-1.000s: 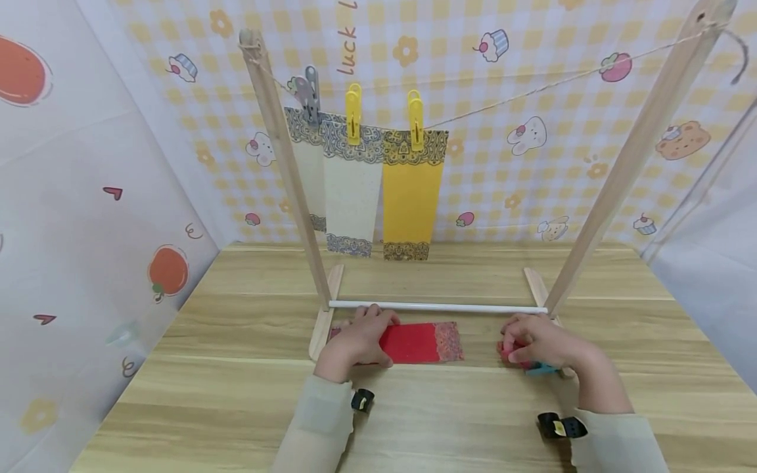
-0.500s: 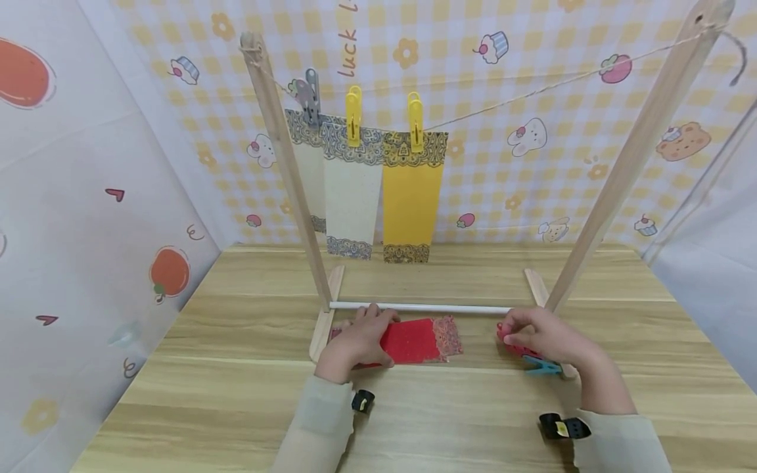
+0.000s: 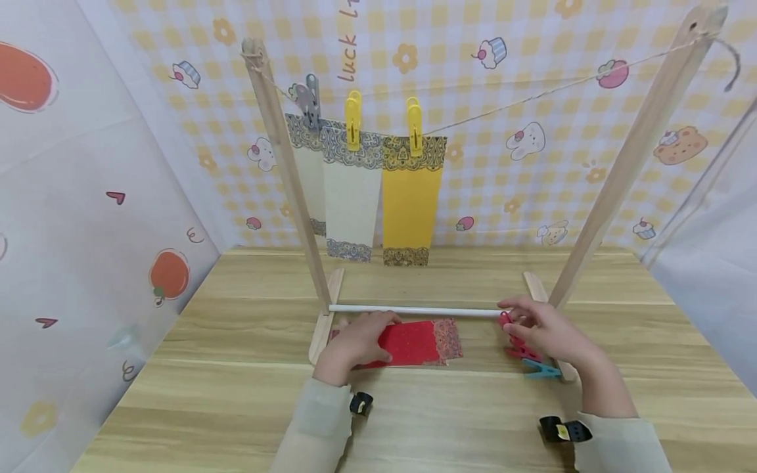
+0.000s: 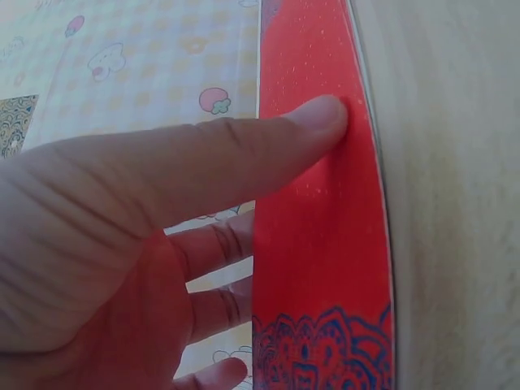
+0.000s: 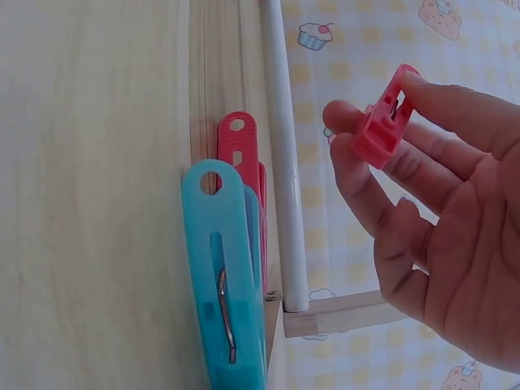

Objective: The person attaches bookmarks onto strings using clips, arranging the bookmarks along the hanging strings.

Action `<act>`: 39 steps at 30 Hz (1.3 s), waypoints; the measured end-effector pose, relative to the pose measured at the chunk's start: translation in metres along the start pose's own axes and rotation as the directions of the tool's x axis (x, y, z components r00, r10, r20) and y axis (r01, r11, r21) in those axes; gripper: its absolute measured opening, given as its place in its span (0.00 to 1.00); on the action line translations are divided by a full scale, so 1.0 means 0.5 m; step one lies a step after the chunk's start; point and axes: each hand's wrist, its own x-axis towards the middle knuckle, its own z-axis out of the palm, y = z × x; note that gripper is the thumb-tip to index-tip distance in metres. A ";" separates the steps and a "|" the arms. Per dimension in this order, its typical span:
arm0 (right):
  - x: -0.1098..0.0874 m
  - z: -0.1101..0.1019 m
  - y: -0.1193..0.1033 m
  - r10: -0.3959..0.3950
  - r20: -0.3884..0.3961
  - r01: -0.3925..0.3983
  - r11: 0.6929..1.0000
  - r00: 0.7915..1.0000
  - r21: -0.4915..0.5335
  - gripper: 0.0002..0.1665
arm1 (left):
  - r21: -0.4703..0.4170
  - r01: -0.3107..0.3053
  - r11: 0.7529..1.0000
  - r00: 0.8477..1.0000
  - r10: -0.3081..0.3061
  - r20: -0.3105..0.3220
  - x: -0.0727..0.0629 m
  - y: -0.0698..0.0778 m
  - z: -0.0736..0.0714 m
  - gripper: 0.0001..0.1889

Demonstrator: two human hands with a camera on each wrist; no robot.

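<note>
My left hand point(image 3: 357, 341) grips a red paper strip point(image 3: 411, 343) with patterned ends, low in front of the rack. In the left wrist view the thumb lies across the face of the strip, and the other fingers pass behind its edge. A patterned edge peeks out under the strip's right end. Between thumb and fingertips, my right hand point(image 3: 547, 332) pinches a small red clothespin point(image 5: 382, 122). Another red clothespin point(image 3: 523, 353) and a blue clothespin point(image 3: 542, 369) lie on the table just below that hand.
A wooden rack stands over the table, with a white bar point(image 3: 420, 310) low between its posts. From its string point(image 3: 508, 105) hang two pale strips and a yellow strip point(image 3: 412, 207), held by yellow and grey clothespins. A patterned cloth backs the table.
The right hand has picked a red clothespin up from beside the others and drawn it up toward the white bar. The red strip in the left hand has tilted slightly.
</note>
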 end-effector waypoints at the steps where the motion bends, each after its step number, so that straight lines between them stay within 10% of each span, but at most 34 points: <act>1: 0.000 -0.001 0.001 -0.014 -0.003 0.014 1.000 1.000 -0.013 0.23 | -0.002 0.001 1.000 1.000 -0.001 -0.005 0.000 0.000 0.000 0.32; 39: -0.008 -0.015 -0.019 -0.099 -0.088 0.102 0.994 0.991 0.026 0.20 | -0.098 -0.093 0.991 0.995 0.095 0.014 -0.010 0.023 -0.025 0.16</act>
